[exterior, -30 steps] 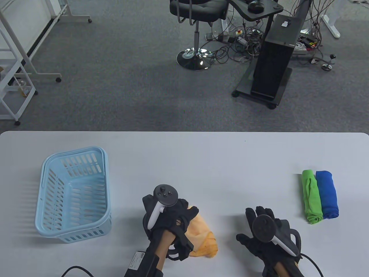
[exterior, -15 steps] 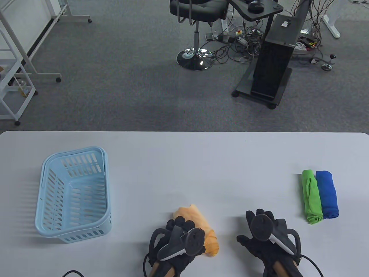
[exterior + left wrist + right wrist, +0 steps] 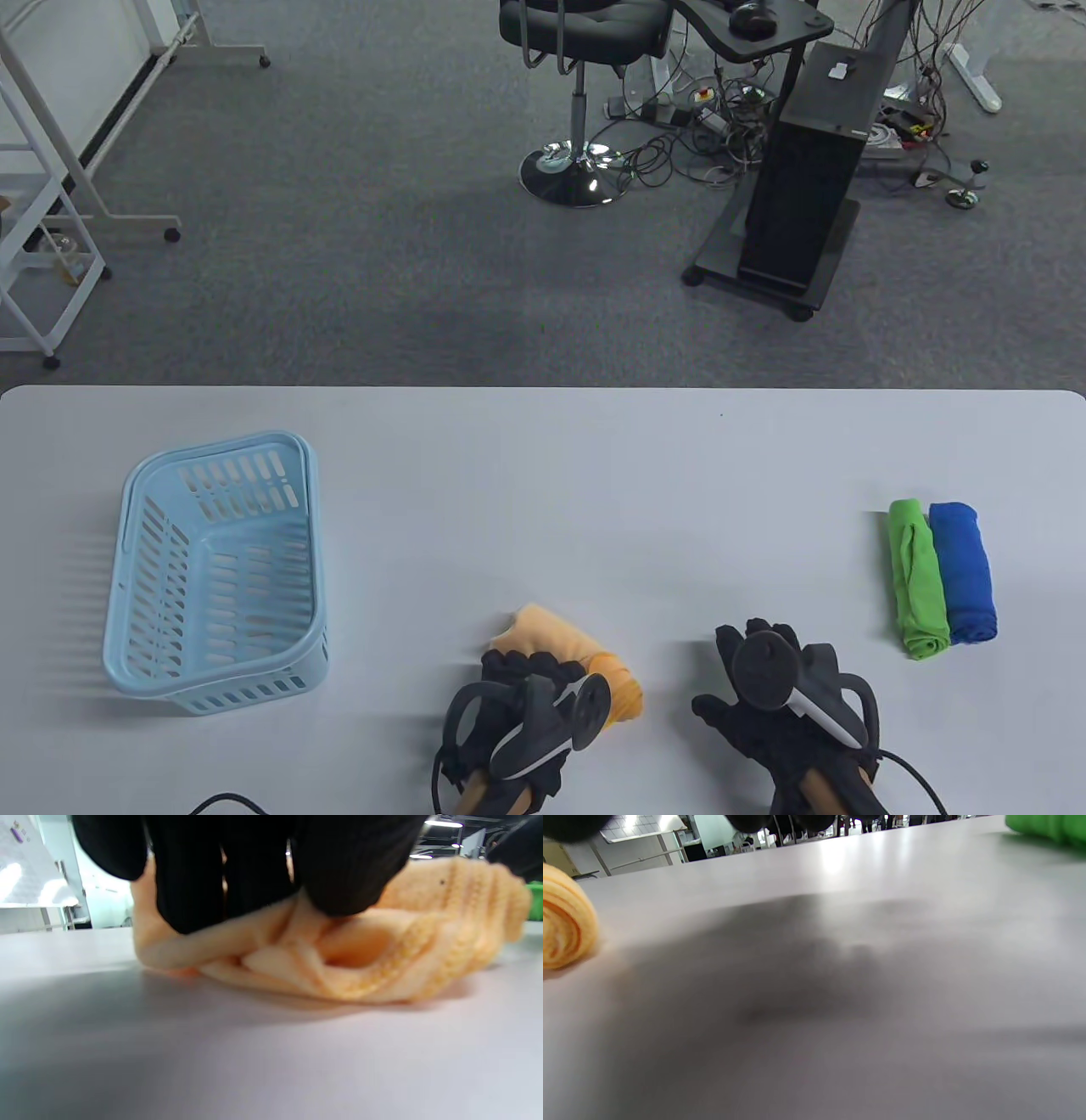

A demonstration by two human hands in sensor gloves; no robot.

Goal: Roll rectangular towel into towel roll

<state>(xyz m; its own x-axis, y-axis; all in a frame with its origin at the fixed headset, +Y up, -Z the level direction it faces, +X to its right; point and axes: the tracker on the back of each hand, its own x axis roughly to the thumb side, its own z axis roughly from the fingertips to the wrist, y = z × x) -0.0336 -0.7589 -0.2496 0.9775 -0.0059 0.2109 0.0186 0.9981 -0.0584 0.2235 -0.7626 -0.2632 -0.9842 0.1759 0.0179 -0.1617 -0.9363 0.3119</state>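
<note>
Since the earlier frame the left hand (image 3: pixel 519 709) had drawn down-frame, fingers curled on the orange towel (image 3: pixel 567 649), low centre, its long axis slanting upper-left to lower-right. Right hand (image 3: pixel 780 696) rested spread, empty, farther off. One basket (image 3: pixel 136 586); two rolls (image 3: pixel 942 577), right.

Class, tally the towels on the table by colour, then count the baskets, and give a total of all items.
Orange towel: 1
Green towel: 1
Blue towel: 1
Light blue basket: 1
Total: 4
</note>
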